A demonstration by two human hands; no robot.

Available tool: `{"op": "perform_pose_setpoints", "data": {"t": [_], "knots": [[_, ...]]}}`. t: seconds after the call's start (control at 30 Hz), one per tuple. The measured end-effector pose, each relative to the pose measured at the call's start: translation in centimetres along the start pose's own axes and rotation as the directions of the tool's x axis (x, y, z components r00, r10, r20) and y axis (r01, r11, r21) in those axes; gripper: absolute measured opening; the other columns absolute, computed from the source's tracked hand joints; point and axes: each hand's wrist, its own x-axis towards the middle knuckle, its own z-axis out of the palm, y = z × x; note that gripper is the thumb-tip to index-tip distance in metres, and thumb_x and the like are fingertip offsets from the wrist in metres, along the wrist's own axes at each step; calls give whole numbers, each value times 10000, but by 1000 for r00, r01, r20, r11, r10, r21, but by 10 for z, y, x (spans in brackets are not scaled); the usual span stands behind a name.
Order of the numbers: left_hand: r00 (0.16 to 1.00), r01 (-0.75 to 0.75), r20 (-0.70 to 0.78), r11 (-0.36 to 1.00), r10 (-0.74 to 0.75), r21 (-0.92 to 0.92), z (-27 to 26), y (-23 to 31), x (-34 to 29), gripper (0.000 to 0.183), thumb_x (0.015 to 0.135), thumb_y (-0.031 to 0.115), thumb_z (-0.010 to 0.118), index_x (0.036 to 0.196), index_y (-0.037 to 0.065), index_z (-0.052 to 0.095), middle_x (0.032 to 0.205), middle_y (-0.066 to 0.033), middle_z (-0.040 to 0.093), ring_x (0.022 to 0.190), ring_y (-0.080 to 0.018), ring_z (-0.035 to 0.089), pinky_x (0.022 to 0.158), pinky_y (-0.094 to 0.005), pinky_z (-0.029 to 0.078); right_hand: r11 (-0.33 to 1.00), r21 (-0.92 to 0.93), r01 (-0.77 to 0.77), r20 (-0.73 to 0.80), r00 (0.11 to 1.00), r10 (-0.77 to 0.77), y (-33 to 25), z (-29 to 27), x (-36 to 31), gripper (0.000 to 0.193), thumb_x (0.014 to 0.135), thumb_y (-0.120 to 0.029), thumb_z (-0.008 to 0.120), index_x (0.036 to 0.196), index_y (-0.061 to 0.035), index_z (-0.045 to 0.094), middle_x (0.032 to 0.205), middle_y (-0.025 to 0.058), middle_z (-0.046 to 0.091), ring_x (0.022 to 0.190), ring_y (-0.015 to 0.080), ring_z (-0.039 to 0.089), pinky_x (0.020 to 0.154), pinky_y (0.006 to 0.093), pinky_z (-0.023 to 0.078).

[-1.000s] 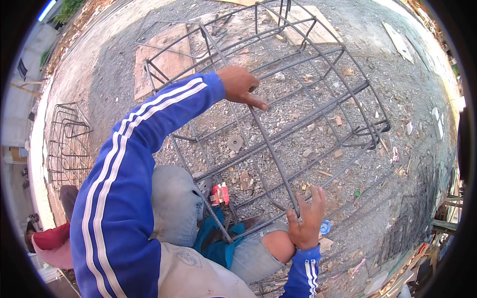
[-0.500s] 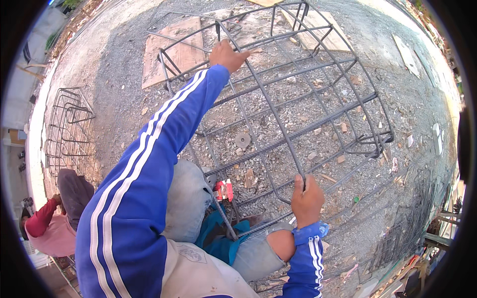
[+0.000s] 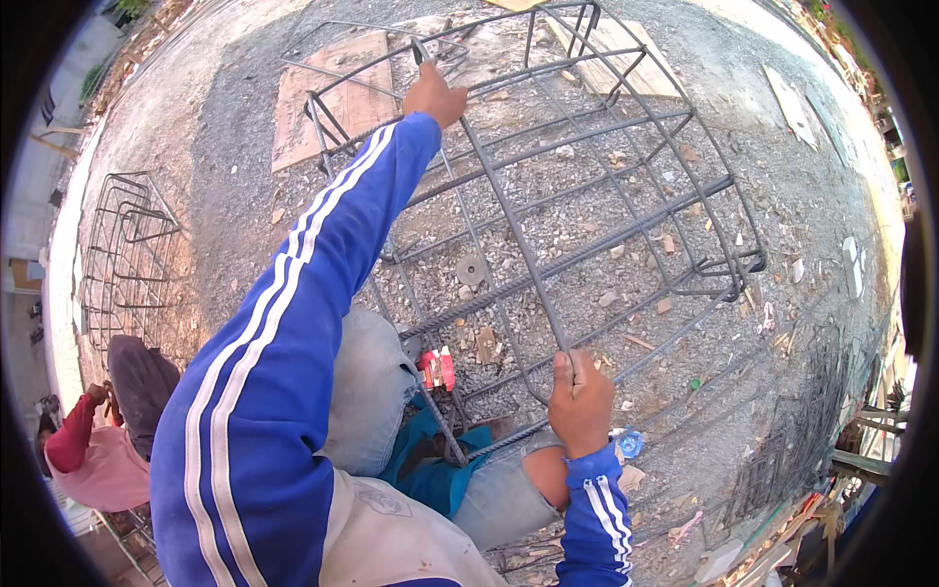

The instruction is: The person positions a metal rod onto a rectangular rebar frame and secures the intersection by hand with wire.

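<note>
A rebar cage (image 3: 577, 258) of long bars and bent steel hoops lies over the gravel in front of me. My left hand (image 3: 435, 95), arm stretched out, is closed around the far end of a steel stirrup (image 3: 515, 223) at the cage's far left corner. Nearer to me, my right hand (image 3: 581, 401) grips the stirrup's near end, thumb up along the bar. Between the two hands the stirrup runs slanted across the long bars. The cage's near left bars reach down by my knees, and my left sleeve hides part of that side.
Plywood sheets (image 3: 331, 98) lie beneath the far side of the cage. A red box (image 3: 437, 369) sits by my knee. Another steel cage (image 3: 127, 254) stands at left, near a seated person (image 3: 98, 445) in red sleeves. Rebar mesh (image 3: 792, 450) is piled at right.
Both hands have shifted a little to the left with the stirrup, the left one also slightly farther out. The whole view has moved slightly too. Both grips stay closed.
</note>
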Motion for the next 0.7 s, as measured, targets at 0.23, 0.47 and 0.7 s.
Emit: {"op": "perform_pose_setpoints", "data": {"t": [0.23,0.47,0.7], "knots": [[989,-132,-70,991,132,3,-17,-29,-7,823,784,406,654,1411,-5,314,1161,-262,621,1114,-395,592,984,-420,436,991,78,-113,156,983,99,-13,0,-6,258,965,-265,527,844,-39,560,637,187,545,608,408,558,537,460,410],[997,-71,-49,995,68,-68,-31,-43,-14,797,766,341,643,1410,5,315,1107,-285,627,1064,-408,605,953,-424,458,993,25,-118,233,966,109,-14,2,-12,212,957,-224,541,903,-24,586,628,171,555,565,382,564,524,434,420],[992,-104,-75,991,98,-87,-36,-52,-30,768,783,335,634,1405,15,316,1064,-271,643,1043,-418,612,943,-436,456,953,190,-234,272,946,178,-10,5,-14,253,966,-234,544,834,-18,556,608,135,515,527,237,500,521,367,407]]}}
